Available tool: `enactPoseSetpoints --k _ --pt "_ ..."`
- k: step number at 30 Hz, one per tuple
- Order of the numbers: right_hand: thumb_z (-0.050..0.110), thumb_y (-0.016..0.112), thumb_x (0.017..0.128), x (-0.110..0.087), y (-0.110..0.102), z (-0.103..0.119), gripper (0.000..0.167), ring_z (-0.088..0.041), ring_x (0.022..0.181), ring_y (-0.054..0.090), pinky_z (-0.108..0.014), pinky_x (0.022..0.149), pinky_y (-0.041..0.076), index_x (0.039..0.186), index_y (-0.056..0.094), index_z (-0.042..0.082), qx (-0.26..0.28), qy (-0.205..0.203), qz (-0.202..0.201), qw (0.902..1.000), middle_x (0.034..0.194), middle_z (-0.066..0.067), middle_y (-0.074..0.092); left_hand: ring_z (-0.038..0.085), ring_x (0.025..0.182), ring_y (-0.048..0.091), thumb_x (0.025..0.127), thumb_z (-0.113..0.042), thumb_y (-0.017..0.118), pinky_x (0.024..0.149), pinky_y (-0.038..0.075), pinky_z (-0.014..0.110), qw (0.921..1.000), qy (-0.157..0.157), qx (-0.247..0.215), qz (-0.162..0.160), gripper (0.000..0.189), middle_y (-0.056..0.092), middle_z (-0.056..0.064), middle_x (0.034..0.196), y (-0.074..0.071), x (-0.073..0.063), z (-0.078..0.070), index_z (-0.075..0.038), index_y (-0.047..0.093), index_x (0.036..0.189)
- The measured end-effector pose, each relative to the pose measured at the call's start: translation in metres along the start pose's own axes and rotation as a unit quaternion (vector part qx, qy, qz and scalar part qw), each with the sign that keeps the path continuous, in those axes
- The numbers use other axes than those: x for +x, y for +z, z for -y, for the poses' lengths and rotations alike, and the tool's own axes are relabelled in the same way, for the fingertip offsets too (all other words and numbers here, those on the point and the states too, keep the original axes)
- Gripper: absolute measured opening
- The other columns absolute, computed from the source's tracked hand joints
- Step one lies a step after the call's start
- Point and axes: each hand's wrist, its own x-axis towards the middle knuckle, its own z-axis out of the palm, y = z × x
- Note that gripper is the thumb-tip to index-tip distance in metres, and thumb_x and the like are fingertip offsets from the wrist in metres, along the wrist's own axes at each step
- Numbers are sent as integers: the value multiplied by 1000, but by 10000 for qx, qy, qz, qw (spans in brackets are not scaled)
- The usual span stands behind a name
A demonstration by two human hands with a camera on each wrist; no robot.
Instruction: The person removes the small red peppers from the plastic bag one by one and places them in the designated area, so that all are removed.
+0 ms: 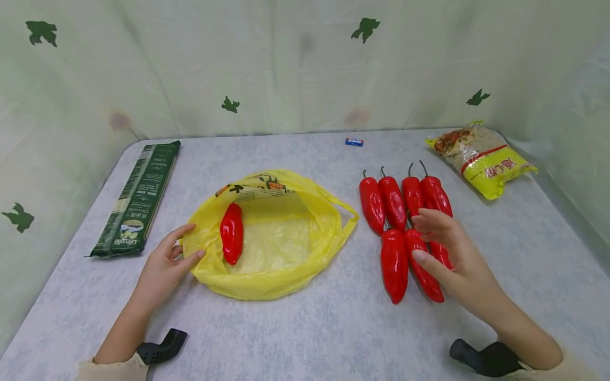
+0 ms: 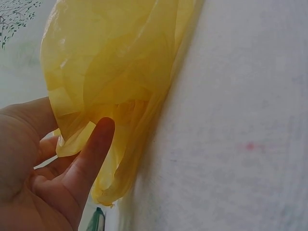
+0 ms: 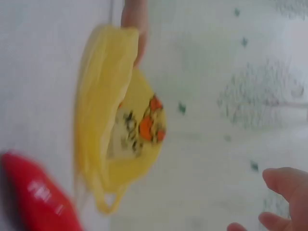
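A yellow plastic bag (image 1: 267, 286) lies with its mouth spread wide on the table. One glossy red pepper (image 1: 232, 235) is inside, near the bag's left side. My left hand (image 1: 162, 270) holds the left rim; in the left wrist view the yellow film (image 2: 110, 57) runs between thumb and fingers. To the right of the bag, several red peppers (image 1: 394, 264) with thin stems lie in two rows. My right hand (image 1: 459, 270) hovers over the right part of that group, thumb and fingers apart, nothing between them. It covers part of some peppers.
A long dark green packet (image 1: 138, 203) lies at the left. Toward the back right is a yellow and clear bag of dry food (image 1: 483, 159). A small blue and red item (image 1: 354, 142) sits by the table's back edge, in front of a pale curtain (image 1: 295, 63).
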Motion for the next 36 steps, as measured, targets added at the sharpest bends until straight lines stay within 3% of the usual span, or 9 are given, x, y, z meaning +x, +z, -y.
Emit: enactPoseSetpoints --k 7,11,16,21,26,36 --pt "0 70 75 38 40 33 61 -16 106 47 -26 85 44 128 41 9 504 -1258 772 9878 121 -3 48 -6 91 49 84 -16 64 67 47 13 9998 142 69 -79 61 33 17 135 0 0 5 -4 34 136" --pt "5 69 78 64 75 38 53 -17 104 48 -32 85 44 125 44 5 1044 -1538 1231 9748 118 -3 51 -6 91 49 84 -16 64 66 47 13 9998 162 105 -88 61 34 17 135 0 1 4 -5 34 136" --pt "11 68 80 91 120 36 48 -12 100 50 -30 84 44 123 47 6 1618 -1136 1659 9661 113 -2 53 -8 92 48 85 -15 64 65 48 13 9998 185 34 -7 61 34 18 135 -1 0 3 -4 33 136" --pt "13 68 81 107 151 35 50 -19 100 50 -33 85 43 125 45 6 1866 -704 2034 9586 113 -6 52 -9 92 49 85 -15 63 66 48 15 9998 184 -66 52 61 33 18 135 -1 -1 3 -3 32 137" --pt "17 67 82 116 176 29 53 -28 101 49 -31 82 44 128 41 7 1978 -232 2446 9490 114 -13 50 -8 92 49 85 -16 63 65 48 15 9998 185 -14 23 61 34 18 135 0 0 3 -3 33 136" --pt "17 67 82 122 208 21 57 -23 101 50 -24 83 43 131 39 11 1978 449 2883 9358 115 -11 48 -9 92 48 85 -18 63 67 48 15 9999 105 -7 50 61 32 18 136 0 -1 2 -4 33 137"
